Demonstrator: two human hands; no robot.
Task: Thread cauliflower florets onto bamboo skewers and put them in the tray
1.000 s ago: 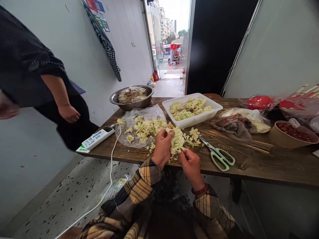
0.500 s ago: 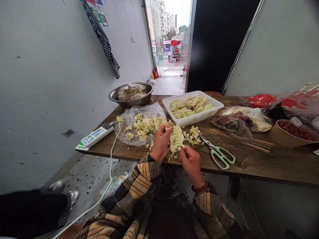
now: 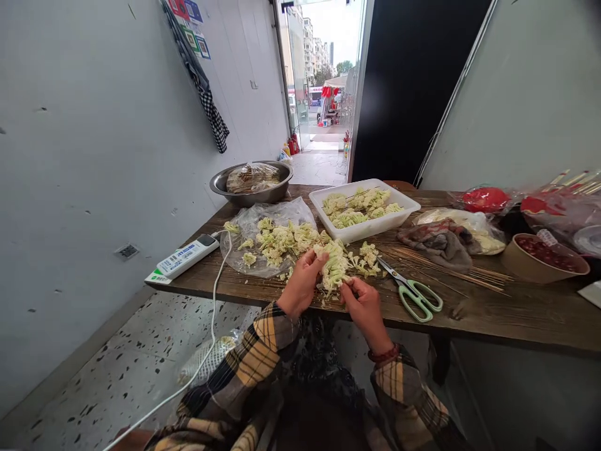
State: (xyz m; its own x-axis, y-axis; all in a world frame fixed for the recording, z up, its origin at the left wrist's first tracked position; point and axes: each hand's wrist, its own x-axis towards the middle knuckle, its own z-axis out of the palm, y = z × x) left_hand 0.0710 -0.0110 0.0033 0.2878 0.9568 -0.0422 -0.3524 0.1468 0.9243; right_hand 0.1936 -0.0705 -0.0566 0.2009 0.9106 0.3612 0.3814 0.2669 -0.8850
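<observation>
Close to the table's near edge, a row of cauliflower florets (image 3: 335, 264) spans the gap between my hands. My left hand (image 3: 301, 283) has its fingers closed on the upper left side of that cauliflower. At its lower end my right hand (image 3: 365, 307) pinches with thumb and fingertips; whether a thin stick is also in that pinch is hidden. Loose cauliflower florets (image 3: 279, 243) are heaped on a clear plastic bag (image 3: 244, 216) left of the hands. Behind them, a white plastic tray (image 3: 357, 235) holds florets on thin sticks. Green-handled scissors (image 3: 417, 297) lie right of my right hand.
Thin wooden skewers (image 3: 483, 279) and a crumpled cloth (image 3: 434, 244) lie to the right, near a paper bowl of dark red contents (image 3: 544, 266). A metal basin (image 3: 253, 197) stands back left. A power strip (image 3: 188, 255) trails a white cable (image 3: 213, 313) over the edge.
My hands stay on the same cauliflower, the left one's grip slightly shifted. The view has moved a little, and the dark-clothed leg and shoe at lower left are out of sight.
</observation>
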